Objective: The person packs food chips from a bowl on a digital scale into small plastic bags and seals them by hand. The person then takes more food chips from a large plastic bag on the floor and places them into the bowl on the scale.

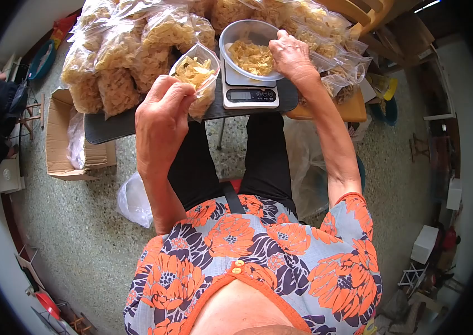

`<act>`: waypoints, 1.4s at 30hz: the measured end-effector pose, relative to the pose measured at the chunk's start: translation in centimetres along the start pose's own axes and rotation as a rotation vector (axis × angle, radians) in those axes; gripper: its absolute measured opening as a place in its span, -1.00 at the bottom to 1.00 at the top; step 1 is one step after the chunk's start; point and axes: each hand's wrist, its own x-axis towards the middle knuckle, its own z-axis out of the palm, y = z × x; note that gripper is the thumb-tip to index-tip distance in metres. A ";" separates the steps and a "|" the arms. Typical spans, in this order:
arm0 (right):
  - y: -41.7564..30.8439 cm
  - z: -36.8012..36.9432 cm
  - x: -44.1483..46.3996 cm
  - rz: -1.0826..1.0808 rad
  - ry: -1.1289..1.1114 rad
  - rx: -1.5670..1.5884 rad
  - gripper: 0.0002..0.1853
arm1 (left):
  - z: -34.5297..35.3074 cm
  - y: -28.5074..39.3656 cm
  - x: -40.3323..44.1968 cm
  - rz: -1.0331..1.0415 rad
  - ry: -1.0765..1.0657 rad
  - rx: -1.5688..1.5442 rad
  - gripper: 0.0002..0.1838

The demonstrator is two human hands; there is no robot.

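Observation:
My left hand (164, 114) pinches the rim of a clear plastic bag (202, 92), its mouth open and pale yellow dried flakes inside. At the right rim of a clear plastic bowl (250, 28), my right hand (292, 56) has its fingers closed over the edge. More of the dried flakes (253, 57) lie in the bowl. Beneath it is a white digital kitchen scale (250, 97) with a dark display panel, whose reading is too small to make out. Whether my right fingers hold any flakes is hidden.
Several filled bags (119, 50) are piled on the dark table (108, 128), with more (326, 44) at the right. A cardboard box (61, 137) and a white plastic bag (136, 198) are on the floor at left. Another person (2, 117) is at the far left.

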 end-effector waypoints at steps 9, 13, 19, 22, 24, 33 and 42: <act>2.1 -0.6 -0.5 0.037 0.142 0.464 -0.86 | 0.1 -0.3 0.1 -0.011 -0.002 -0.001 -0.90; 3.0 0.4 -0.7 0.090 0.141 0.897 -0.78 | 0.1 -0.2 0.1 0.003 0.004 0.009 -0.90; 0.8 -1.6 -2.1 0.173 0.300 0.966 -0.85 | 0.3 -0.2 0.1 -0.005 0.011 -0.005 -0.90; -2.7 -5.2 -3.4 0.011 0.537 1.007 -0.87 | 0.5 -0.2 0.1 0.001 0.027 -0.011 -0.88; -5.3 -7.0 -3.9 -0.075 0.596 1.018 -0.87 | 0.6 -0.1 0.2 0.001 0.022 -0.011 -0.88; -9.6 -6.0 -2.9 -0.370 0.720 0.740 -0.80 | 0.3 0.1 0.0 0.028 0.028 -0.009 -0.91; -9.9 -6.8 -4.9 -0.499 0.225 0.736 -0.28 | 0.4 0.2 0.0 0.024 0.010 -0.009 -0.88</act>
